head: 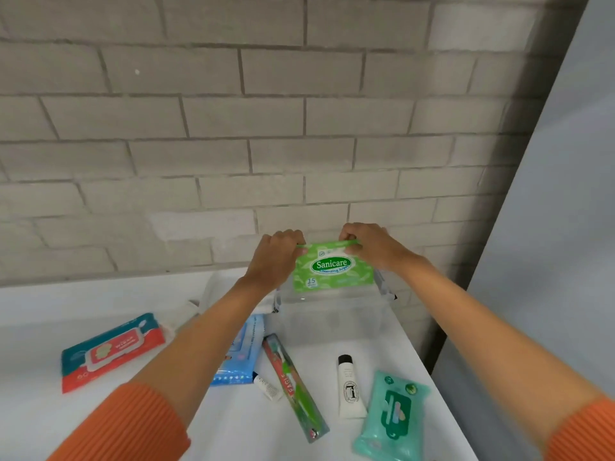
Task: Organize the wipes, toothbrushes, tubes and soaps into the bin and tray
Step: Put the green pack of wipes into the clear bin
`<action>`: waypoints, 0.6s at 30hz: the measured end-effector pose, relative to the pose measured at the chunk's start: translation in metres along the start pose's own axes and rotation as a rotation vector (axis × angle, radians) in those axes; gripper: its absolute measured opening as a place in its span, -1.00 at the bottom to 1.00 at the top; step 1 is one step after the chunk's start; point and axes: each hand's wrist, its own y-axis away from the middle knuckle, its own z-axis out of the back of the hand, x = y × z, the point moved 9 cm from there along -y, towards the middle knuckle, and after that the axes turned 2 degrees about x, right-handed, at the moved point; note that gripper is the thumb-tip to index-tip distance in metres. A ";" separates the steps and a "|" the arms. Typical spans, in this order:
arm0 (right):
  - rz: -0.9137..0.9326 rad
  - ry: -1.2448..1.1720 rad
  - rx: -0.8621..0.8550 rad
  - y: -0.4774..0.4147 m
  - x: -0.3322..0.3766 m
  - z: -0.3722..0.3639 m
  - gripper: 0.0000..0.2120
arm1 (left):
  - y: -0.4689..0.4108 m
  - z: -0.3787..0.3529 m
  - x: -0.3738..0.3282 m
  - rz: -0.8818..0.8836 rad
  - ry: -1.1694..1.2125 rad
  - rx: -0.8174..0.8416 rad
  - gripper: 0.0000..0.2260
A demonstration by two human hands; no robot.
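A green Sanicare wipes pack [332, 269] stands upright inside the clear plastic bin [329, 319] at the back of the white table. My left hand [278, 257] pinches its top left corner and my right hand [369, 244] pinches its top right corner. On the table lie a red and teal wipes pack [111, 351], a blue wipes pack [241, 352] partly under my left forearm, a packaged toothbrush [294, 385], a small white tube [268, 387], a larger white tube with a black cap [349, 387] and a mint green wipes pack [392, 417].
A grey brick wall [299, 128] rises right behind the bin. The white table [50, 424] ends at its right edge near the mint pack, with a grey panel beyond. Something white and translucent lies left of the bin, behind my left arm.
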 end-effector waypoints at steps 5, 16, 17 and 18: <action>-0.023 0.024 0.061 -0.018 -0.026 -0.039 -0.81 | -0.016 -0.047 0.020 0.025 -0.036 0.120 -0.83; -0.066 0.143 0.313 -0.045 -0.056 -0.117 -0.76 | -0.028 -0.138 0.045 -0.052 -0.393 0.495 -0.78; -0.069 0.162 0.326 -0.047 -0.057 -0.120 -0.75 | -0.029 -0.142 0.045 -0.055 -0.422 0.508 -0.78; -0.077 0.179 0.336 -0.047 -0.059 -0.123 -0.75 | -0.030 -0.147 0.045 -0.055 -0.436 0.516 -0.78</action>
